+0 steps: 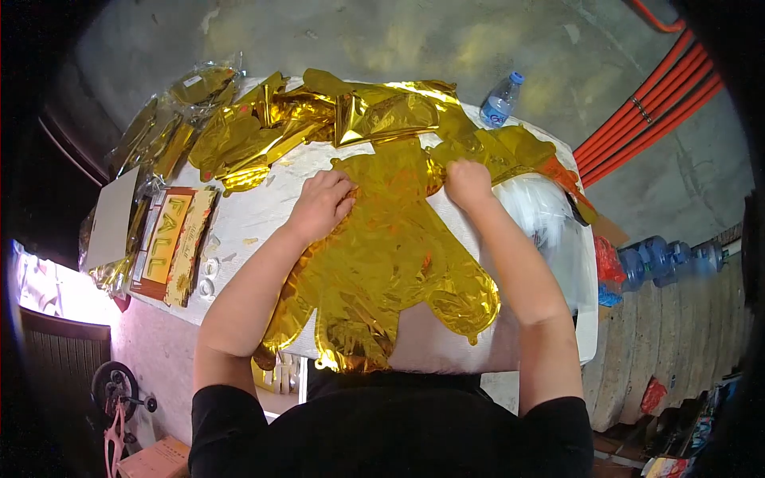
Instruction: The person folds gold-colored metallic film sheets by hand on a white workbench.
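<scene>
A flat gold foil balloon [390, 231] with rounded lobes and small tabs lies across the near half of the table, its lower lobes reaching the front edge. My left hand [321, 205] rests on its upper left edge, fingers laid over the foil and thumb apart. At the upper right edge, my right hand [468, 183] is closed in a fist against the foil; the fingertips are hidden beneath it. More gold foil balloons [299, 119], crumpled and overlapping, are spread along the far side of the table, just beyond both hands.
A water bottle [500, 101] stands at the far right of the white table [247, 219]. Clear plastic wrapping [542, 211] lies by my right forearm. On the left are bagged foil pieces [163, 131], a printed "FALL" card [170, 239] and white tape rolls [208, 277]. Orange pipes [637, 107] run beyond.
</scene>
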`<action>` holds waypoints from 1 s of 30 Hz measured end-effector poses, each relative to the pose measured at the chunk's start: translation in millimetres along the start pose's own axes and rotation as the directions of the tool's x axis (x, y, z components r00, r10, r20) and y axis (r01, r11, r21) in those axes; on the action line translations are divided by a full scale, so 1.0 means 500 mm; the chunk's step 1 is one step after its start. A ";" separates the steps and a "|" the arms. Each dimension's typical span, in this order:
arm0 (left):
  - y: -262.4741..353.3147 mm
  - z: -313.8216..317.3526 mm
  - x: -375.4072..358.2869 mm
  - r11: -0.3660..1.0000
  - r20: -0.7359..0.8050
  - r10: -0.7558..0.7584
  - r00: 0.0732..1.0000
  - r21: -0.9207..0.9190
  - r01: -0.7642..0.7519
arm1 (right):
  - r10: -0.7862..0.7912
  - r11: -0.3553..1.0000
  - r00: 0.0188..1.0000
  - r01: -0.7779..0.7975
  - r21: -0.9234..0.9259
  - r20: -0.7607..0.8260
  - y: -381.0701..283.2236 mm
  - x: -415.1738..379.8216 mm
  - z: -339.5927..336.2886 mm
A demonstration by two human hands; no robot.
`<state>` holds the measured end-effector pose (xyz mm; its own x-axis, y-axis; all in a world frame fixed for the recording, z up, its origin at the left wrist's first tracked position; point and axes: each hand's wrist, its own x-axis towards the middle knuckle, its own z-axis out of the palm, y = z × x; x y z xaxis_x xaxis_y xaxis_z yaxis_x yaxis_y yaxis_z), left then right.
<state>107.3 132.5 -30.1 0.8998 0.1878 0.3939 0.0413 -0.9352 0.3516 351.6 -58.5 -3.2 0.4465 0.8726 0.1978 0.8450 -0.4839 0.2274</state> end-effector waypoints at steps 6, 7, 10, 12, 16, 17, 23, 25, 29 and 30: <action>-0.002 0.002 -0.002 1.000 -0.037 0.025 0.999 -0.003 -0.025 | 0.409 0.862 0.907 -0.347 0.370 -0.102 0.071 0.015 -0.001; -0.002 0.000 -0.003 1.000 -0.018 0.015 1.000 -0.007 -0.016 | 0.443 0.796 0.896 -0.369 0.480 -0.044 0.087 0.012 0.014; 0.000 -0.002 0.001 1.000 -0.010 0.008 1.000 -0.010 -0.009 | 0.426 0.739 0.905 -0.362 0.568 0.023 0.093 -0.006 0.010; 0.000 -0.002 -0.004 1.000 -0.010 0.010 1.000 -0.011 -0.010 | 0.386 0.756 0.922 -0.341 0.559 0.040 0.075 -0.013 -0.017; 0.000 -0.002 0.002 1.000 -0.006 0.018 1.000 -0.011 -0.018 | 0.387 0.734 0.907 -0.412 0.541 0.165 0.100 0.003 -0.011; -0.002 -0.001 -0.002 1.000 -0.002 0.013 1.000 -0.014 -0.013 | 0.470 0.643 0.873 -0.441 0.626 0.131 0.123 0.014 0.006; -0.003 -0.001 -0.003 1.000 -0.016 0.018 1.000 -0.021 -0.018 | 0.576 0.470 0.817 -0.303 0.829 -0.028 0.293 0.012 -0.071; -0.005 0.000 -0.002 0.999 -0.022 0.028 0.999 -0.021 -0.028 | 0.693 0.075 0.703 -0.288 0.955 0.158 0.322 -0.014 -0.141; 0.004 -0.002 -0.002 0.999 -0.053 0.034 0.998 -0.014 -0.035 | 0.771 -0.137 0.627 -0.007 0.991 0.111 0.420 -0.029 -0.213; 0.005 -0.005 0.000 0.999 -0.059 0.037 0.998 -0.012 -0.038 | 0.775 -0.105 0.627 0.002 0.994 0.081 0.436 -0.034 -0.233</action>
<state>106.3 130.9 -27.2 0.8734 0.1703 0.4563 0.0019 -0.9380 0.3465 493.8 -186.3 154.3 0.9585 0.1776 0.2231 0.2044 0.1178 -0.9718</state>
